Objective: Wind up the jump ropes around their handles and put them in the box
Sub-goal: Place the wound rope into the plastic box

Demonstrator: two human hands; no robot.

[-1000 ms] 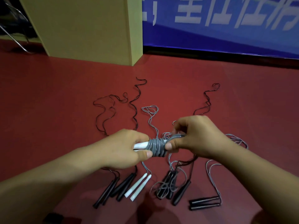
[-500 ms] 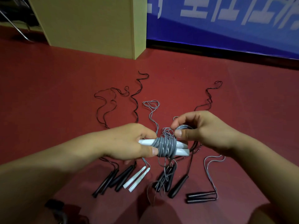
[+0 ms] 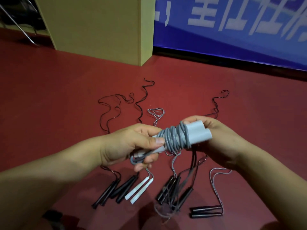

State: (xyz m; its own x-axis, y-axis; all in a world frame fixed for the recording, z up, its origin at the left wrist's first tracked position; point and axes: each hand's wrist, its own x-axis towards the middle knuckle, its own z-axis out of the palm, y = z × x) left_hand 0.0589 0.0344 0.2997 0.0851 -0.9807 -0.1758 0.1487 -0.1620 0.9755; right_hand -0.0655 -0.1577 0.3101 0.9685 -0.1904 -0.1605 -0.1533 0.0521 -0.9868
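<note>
A pair of white handles (image 3: 197, 133), side by side and bound with coils of grey rope (image 3: 174, 138), is held up above the red floor (image 3: 49, 97) between both hands. The left hand (image 3: 132, 146) grips the narrow end of the bundle, its fingers curled beneath and its thumb pressed on top just beside the coils; a short loop of grey cord shows below its fingers. The right hand (image 3: 221, 140) cups the wide end of the handles from behind, with the fingers curled round them.

On the floor under the hands lie the unwound jump ropes. To the left are black handles (image 3: 114, 190) whose thin black cords (image 3: 116, 107) trail away in wavy lines. Beside them lies a second pair of white handles (image 3: 139, 190), its grey cord ending in a small tangle (image 3: 156, 112) farther off. More black handles (image 3: 172, 188) lie in a muddle of cords below the right hand, and one further black pair (image 3: 206, 212) lies flat at the lower right with a pale cord looped off it.

Beyond stand a tall yellowish cardboard box (image 3: 99, 27) and a blue banner (image 3: 232, 39) with white lettering.
</note>
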